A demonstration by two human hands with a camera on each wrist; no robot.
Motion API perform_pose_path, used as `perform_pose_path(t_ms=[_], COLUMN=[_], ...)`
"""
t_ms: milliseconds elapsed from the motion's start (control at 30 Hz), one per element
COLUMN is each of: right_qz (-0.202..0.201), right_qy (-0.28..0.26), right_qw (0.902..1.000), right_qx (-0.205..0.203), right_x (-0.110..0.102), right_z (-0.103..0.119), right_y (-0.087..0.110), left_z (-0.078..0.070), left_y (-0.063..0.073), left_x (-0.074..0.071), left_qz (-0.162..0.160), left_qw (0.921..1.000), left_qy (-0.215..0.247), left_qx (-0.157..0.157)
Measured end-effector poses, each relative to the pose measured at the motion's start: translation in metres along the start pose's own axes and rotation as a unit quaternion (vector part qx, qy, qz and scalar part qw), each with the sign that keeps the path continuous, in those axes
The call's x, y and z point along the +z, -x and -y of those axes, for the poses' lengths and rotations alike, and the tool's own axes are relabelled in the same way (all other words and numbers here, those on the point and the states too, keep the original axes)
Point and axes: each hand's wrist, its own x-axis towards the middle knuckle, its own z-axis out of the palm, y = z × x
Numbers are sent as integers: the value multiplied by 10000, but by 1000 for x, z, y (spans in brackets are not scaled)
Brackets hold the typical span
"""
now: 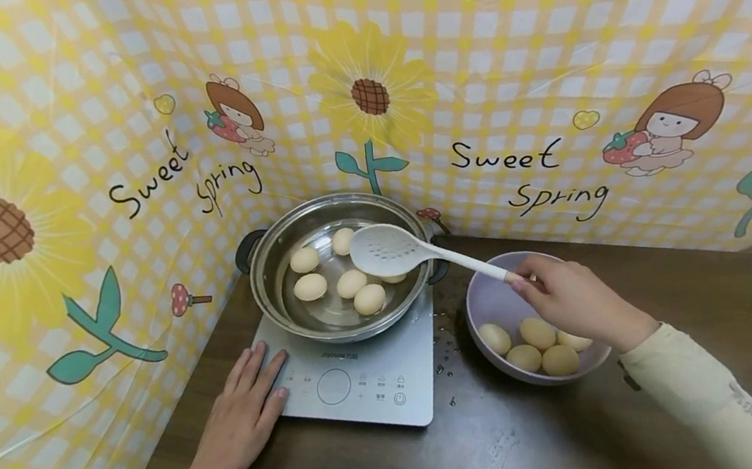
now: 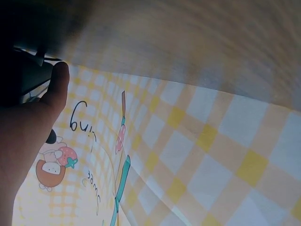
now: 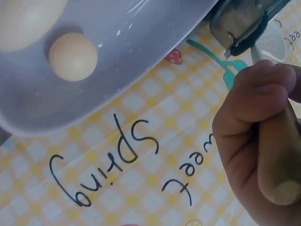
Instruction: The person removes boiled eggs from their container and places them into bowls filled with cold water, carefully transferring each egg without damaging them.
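Note:
My right hand [image 1: 577, 300] grips the wooden end of a white slotted spoon [image 1: 388, 250], and in the right wrist view the fingers curl round its handle [image 3: 280, 160]. The spoon's head is over the right side of a steel pot [image 1: 272, 310], with no egg on it. Several pale eggs [image 1: 310, 287] lie in the water in the pot; one is partly hidden under the spoon. Below my right hand stands a lilac bowl [image 1: 485, 295] holding several more eggs [image 1: 523, 359]. My left hand [image 1: 237, 420] rests with extended fingers at the left edge of a silver induction cooker [image 1: 383, 406].
The pot sits on the back of the cooker, its black side handle [image 1: 251, 251] close to the patterned cloth [image 1: 146, 137] behind. Water drops [image 1: 444, 371] dot the dark wooden table [image 1: 501, 446] between cooker and bowl.

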Motion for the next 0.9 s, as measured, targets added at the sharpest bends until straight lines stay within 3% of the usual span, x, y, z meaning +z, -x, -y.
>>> perform_pose_path(t_ms=[500,900], right_qz=[111,463], right_qy=[-77,222], right_qw=[9991,9886], right_qx=[-411,-1413], right_x=[0,-13], right_z=[-1,16], right_y=[-5,-22], left_z=[1,1], left_y=[0,0], left_x=[-1,0], left_qz=[-28,47], left_qw=[10000,10000], left_qy=[14,47], left_qx=[66,-15])
